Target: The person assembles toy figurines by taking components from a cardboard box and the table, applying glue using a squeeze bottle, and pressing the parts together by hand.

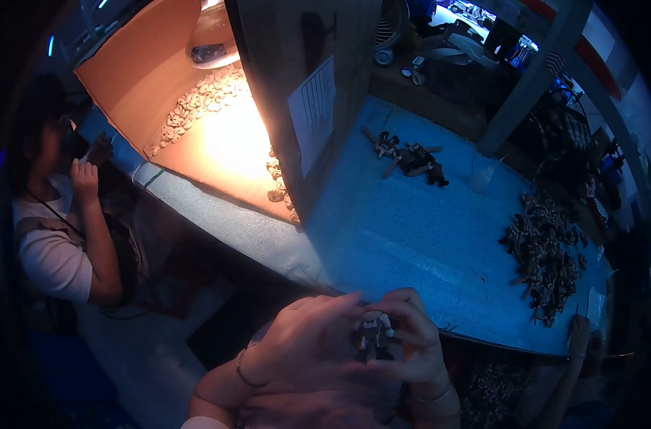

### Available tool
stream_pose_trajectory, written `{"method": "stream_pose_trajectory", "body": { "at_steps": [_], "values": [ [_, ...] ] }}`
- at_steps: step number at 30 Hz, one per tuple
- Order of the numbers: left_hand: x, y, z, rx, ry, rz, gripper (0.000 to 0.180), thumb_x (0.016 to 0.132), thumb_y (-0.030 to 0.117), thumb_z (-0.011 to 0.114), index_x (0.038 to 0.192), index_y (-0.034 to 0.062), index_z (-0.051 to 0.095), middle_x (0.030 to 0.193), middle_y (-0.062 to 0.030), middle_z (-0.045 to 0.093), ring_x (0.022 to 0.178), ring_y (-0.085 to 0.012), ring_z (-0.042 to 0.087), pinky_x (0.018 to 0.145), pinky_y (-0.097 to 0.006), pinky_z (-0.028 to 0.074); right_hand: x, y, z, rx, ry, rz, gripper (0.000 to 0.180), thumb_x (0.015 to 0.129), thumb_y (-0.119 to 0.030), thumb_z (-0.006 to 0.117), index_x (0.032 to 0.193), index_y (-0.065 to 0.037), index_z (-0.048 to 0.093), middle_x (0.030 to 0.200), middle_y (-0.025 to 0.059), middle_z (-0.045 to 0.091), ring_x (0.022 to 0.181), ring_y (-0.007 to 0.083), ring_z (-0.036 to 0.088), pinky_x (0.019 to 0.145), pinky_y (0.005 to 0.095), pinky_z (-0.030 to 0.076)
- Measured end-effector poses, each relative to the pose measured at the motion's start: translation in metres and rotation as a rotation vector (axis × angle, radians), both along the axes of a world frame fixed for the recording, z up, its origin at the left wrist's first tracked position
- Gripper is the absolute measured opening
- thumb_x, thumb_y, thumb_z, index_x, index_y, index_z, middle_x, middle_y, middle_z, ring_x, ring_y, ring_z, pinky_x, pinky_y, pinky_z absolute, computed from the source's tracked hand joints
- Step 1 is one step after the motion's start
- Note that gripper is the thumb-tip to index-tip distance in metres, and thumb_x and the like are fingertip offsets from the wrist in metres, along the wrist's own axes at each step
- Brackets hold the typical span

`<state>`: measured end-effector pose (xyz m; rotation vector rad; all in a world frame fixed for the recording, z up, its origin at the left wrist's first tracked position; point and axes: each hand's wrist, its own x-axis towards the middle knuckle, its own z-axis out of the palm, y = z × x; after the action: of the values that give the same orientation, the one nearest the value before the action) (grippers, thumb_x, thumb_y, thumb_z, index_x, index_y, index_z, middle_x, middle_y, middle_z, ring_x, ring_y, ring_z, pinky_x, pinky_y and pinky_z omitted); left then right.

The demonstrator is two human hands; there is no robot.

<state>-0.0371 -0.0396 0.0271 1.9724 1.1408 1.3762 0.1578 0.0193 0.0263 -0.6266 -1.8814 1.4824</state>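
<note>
A small toy figure [372, 334] with a pale upper body and dark legs is in front of my chest, by the near edge of the blue table. My right hand [420, 343] has its fingers and thumb closed on the figure from the right. Over its left side reaches my left hand [304, 336], its fingers smeared by motion. Whether those fingers grip the figure or only touch it does not show.
Beyond my hands, the blue table [411, 243] holds a few dark figures [411, 157] and a large pile of them [544, 254] at right. A lit cardboard box [125, 57] with pale small pieces [204, 96] stands left. A co-worker [68, 229] sits at left; another person's hand [579, 334] is at right.
</note>
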Motion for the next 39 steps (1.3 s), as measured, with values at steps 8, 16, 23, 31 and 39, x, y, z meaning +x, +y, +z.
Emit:
{"method": "stream_pose_trajectory", "body": {
  "at_steps": [8, 16, 23, 31, 39],
  "values": [
    [0.011, -0.002, -0.01, -0.266, -0.438, -0.16, 0.069, 0.065, 0.015, 0.08, 0.123, 0.0043, 0.044, 0.098, -0.0049, 0.059, 0.054, -0.0027, 0.043, 0.052, -0.018, 0.039, -0.01, -0.013, -0.025, -0.016, 0.251, -0.169, 0.06, 0.06, -0.029, 0.077, 0.107, 0.001, 0.054, 0.098, 0.0096, 0.046, 0.09, 0.0215, 0.042, 0.077, 0.0314, 0.036],
    [0.031, 0.002, -0.019, -0.232, -0.603, -0.111, 0.059, 0.071, 0.019, 0.077, 0.118, 0.0021, 0.045, 0.087, -0.0011, 0.054, 0.053, 0.0008, 0.04, 0.049, -0.015, 0.031, -0.021, -0.02, -0.035, -0.017, 0.321, -0.306, 0.061, 0.068, -0.035, 0.073, 0.11, 0.001, 0.048, 0.098, 0.0098, 0.044, 0.092, 0.0195, 0.043, 0.078, 0.0308, 0.037],
    [0.044, -0.001, -0.025, -0.249, -0.725, -0.076, 0.053, 0.075, 0.014, 0.073, 0.114, 0.0001, 0.04, 0.091, -0.007, 0.055, 0.055, 0.0002, 0.044, 0.048, -0.016, 0.033, -0.016, -0.02, -0.039, -0.052, 0.325, -0.362, 0.063, 0.071, -0.036, 0.072, 0.113, 0.002, 0.044, 0.103, 0.0104, 0.039, 0.095, 0.0179, 0.045, 0.08, 0.0298, 0.039],
    [0.046, 0.0, -0.022, -0.247, -0.878, -0.138, 0.05, 0.075, 0.008, 0.072, 0.109, 0.0013, 0.037, 0.106, -0.0151, 0.054, 0.06, -0.0016, 0.048, 0.051, -0.015, 0.036, -0.015, -0.024, -0.04, -0.12, 0.399, -0.33, 0.061, 0.072, -0.032, 0.071, 0.114, 0.002, 0.042, 0.104, 0.0107, 0.04, 0.096, 0.019, 0.047, 0.084, 0.0309, 0.039],
    [0.023, 0.001, -0.015, -0.349, -0.743, -0.188, 0.057, 0.073, 0.007, 0.074, 0.117, 0.0009, 0.037, 0.107, -0.0109, 0.054, 0.062, -0.0021, 0.047, 0.057, -0.015, 0.039, -0.009, -0.02, -0.028, -0.123, 0.112, -0.279, 0.063, 0.068, -0.037, 0.073, 0.112, 0.002, 0.049, 0.104, 0.0126, 0.05, 0.095, 0.0192, 0.047, 0.084, 0.0312, 0.038]
  ]
}}
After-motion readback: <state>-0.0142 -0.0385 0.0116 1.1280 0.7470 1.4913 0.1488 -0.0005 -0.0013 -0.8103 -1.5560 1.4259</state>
